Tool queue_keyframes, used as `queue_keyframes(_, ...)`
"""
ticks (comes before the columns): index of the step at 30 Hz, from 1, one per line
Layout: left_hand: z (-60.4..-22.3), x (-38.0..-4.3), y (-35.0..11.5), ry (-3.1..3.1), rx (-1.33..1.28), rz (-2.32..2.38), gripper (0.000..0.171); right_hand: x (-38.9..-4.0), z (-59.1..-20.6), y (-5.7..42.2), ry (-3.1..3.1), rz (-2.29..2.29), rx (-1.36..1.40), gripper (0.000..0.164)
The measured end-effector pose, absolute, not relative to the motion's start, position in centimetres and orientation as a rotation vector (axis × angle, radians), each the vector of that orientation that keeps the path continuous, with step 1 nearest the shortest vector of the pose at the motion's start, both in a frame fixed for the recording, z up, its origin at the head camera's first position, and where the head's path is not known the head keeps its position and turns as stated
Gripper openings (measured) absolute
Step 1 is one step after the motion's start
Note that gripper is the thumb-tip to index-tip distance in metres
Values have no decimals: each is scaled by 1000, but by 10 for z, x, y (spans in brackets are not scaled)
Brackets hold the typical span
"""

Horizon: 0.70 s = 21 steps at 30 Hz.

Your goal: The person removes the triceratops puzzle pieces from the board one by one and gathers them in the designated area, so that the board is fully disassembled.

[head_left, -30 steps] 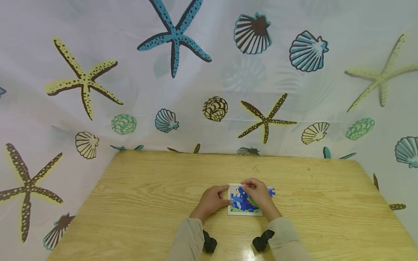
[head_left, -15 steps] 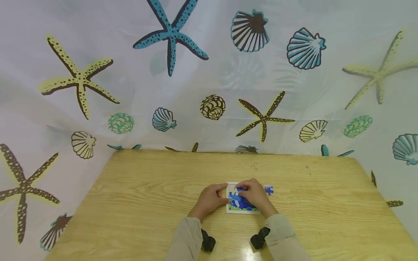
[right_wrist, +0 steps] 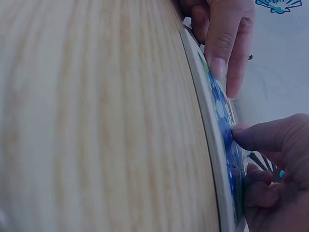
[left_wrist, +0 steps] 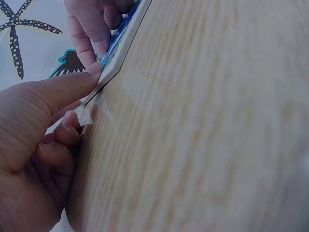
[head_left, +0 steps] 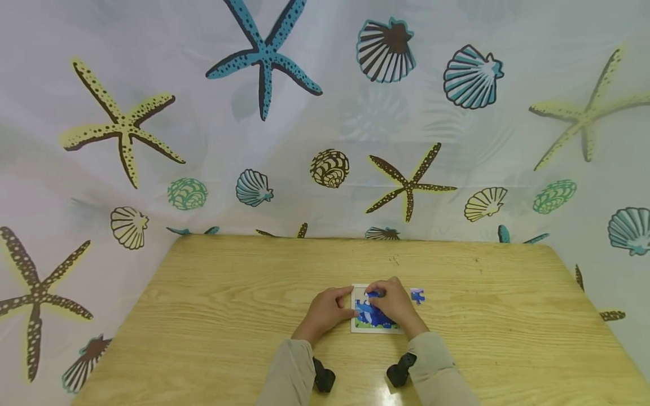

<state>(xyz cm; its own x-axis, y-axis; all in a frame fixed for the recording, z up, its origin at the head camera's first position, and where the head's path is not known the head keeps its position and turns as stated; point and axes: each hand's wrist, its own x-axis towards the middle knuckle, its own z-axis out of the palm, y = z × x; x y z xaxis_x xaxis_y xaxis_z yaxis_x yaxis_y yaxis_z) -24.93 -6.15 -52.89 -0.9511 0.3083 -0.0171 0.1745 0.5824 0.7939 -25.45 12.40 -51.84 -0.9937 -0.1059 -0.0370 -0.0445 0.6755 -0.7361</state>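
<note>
A small square jigsaw puzzle with a white frame (head_left: pixel 376 331) lies on the table, its picture a blue dinosaur on green. My left hand (head_left: pixel 325 312) holds the frame at its left side, thumb over the near part and forefinger at the far left corner. The left wrist view shows the thumb of my left hand (left_wrist: pixel 36 121) on the frame's edge. Over the puzzle's upper part, my right hand (head_left: pixel 397 304) pinches a blue puzzle piece (head_left: pixel 373 294) between thumb and forefinger. Its fingers hide much of the right side. A loose blue puzzle piece (head_left: pixel 417 296) lies just right of the frame.
The wooden table (head_left: pixel 228 293) reaches back to a white curtain (head_left: pixel 294 135) printed with starfish and shells, which also hangs at both sides. Black wrist devices sit inside each forearm, the left device (head_left: pixel 323 376) and the right device (head_left: pixel 401 370).
My right hand has moved left over the puzzle with the piece, toward the frame's upper left part. The loose piece at the right is more exposed. My left hand keeps its hold.
</note>
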Motion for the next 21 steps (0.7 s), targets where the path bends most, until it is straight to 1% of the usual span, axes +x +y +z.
queue_keyframes(10,-528,-249,-62,2645,406,1323,61,-253,-518,121,2767,-1305,-19,12)
queue_keyframes(15,-527,-249,-61,2641,398,1317,60,-254,-521,122,2786,-1313,-51,13)
queue_keyframes(21,-528,-250,-61,2641,396,1323,61,-254,-525,124,2826,-1328,-47,26)
